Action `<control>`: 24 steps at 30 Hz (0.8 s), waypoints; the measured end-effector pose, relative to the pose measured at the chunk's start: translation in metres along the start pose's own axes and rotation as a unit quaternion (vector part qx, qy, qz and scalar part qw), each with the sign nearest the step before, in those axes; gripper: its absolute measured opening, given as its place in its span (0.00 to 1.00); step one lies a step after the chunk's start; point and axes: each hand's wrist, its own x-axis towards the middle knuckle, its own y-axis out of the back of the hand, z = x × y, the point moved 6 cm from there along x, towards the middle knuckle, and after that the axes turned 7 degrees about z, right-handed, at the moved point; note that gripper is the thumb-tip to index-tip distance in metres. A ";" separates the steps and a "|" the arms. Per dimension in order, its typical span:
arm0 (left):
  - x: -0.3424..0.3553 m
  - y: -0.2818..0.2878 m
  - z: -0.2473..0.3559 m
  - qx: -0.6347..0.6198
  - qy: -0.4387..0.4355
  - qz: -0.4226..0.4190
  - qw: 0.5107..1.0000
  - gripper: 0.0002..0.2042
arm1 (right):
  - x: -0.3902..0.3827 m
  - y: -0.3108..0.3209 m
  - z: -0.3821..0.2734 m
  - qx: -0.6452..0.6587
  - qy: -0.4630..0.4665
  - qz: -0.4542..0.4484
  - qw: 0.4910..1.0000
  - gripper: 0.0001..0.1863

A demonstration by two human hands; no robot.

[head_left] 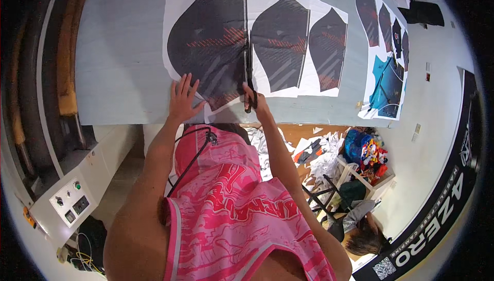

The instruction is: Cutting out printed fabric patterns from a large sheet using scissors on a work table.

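Observation:
A white sheet of fabric (172, 29) printed with dark grey, red-streaked panels lies on the grey table. My left hand (183, 98) rests flat on the lower left of the largest panel (206, 34), fingers spread. My right hand (256, 100) is closed around the handles of black scissors (250, 73). Their blades point away from me, along the panel's right edge strip. A middle panel (280, 39) and a smaller panel (328, 49) lie to the right. Whether the blades are parted cannot be made out.
More printed pieces, one turquoise and black (386, 85), lie at the table's right end. Rollers and a control box (72, 198) stand at left. White scraps (324, 152) and a bin of colourful cloth (368, 152) lie beyond the table's near edge. Another person (363, 229) is at lower right.

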 end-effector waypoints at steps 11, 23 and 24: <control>-0.002 -0.001 0.000 -0.014 0.011 -0.015 1.000 0.41 | 0.019 0.007 -0.012 -0.030 0.018 0.005 0.999 0.27; -0.002 -0.001 -0.002 -0.020 0.019 -0.041 0.999 0.42 | 0.036 0.002 -0.049 -0.045 0.010 0.036 0.998 0.28; -0.002 0.000 -0.002 -0.021 0.017 -0.030 0.999 0.42 | 0.037 0.000 -0.049 -0.049 0.001 0.033 0.998 0.28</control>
